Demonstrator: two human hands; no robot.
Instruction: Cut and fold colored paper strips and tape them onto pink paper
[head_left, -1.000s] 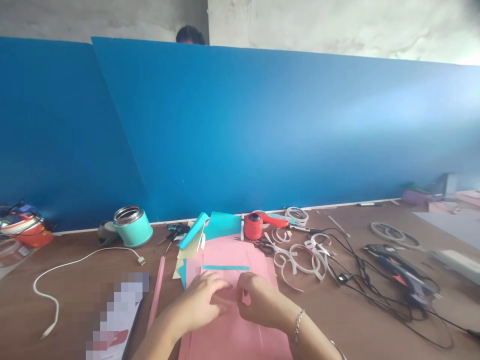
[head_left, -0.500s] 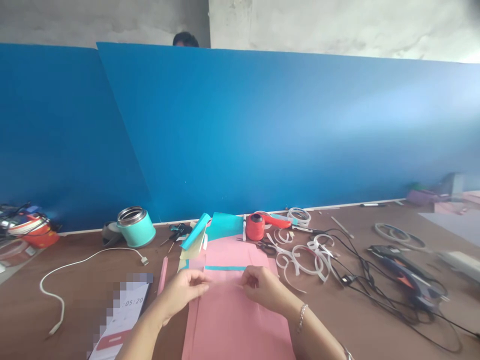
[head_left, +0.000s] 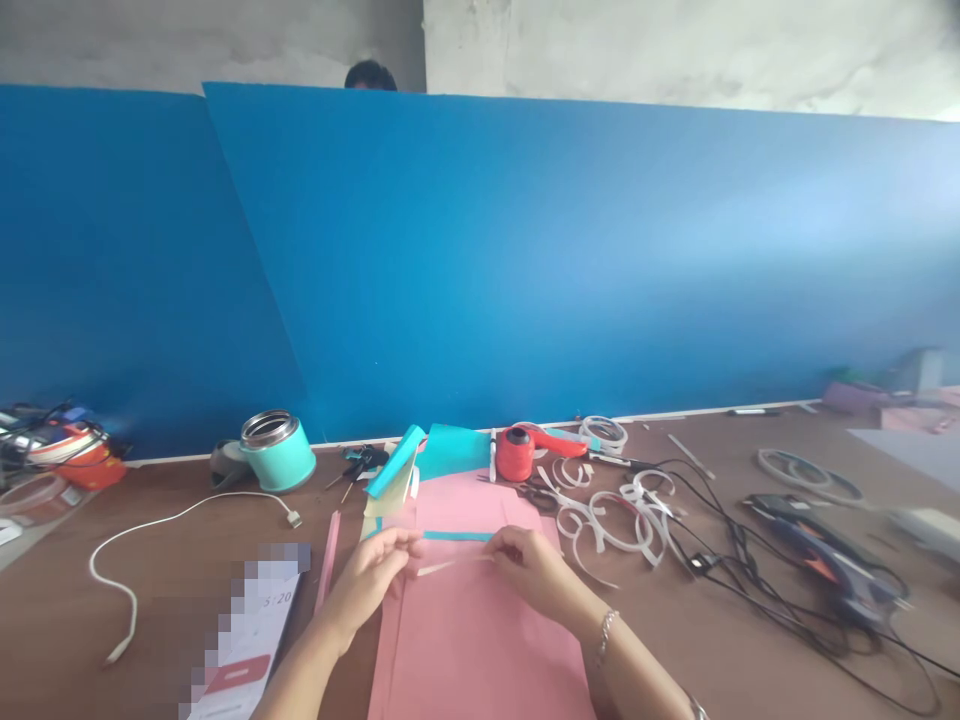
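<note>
A thin, pale paper strip stretches between my two hands, just above a pink paper sheet. My left hand has its fingers and thumb drawn together at the strip's left end. The other end sits in a pinch of my right hand, which wears a chain bracelet. Just beyond the strip, a narrow blue strip lies across the pink paper. Fingers partly hide both ends of the blue strip.
Behind the pink paper are blue paper and a red round-headed tool. White strip curls, black cables and a glue gun lie right. A phone, white cable and turquoise flask stand left.
My hands have drawn apart since a second ago, and the pale strip now shows between them. The scene has shifted slightly right in view.
</note>
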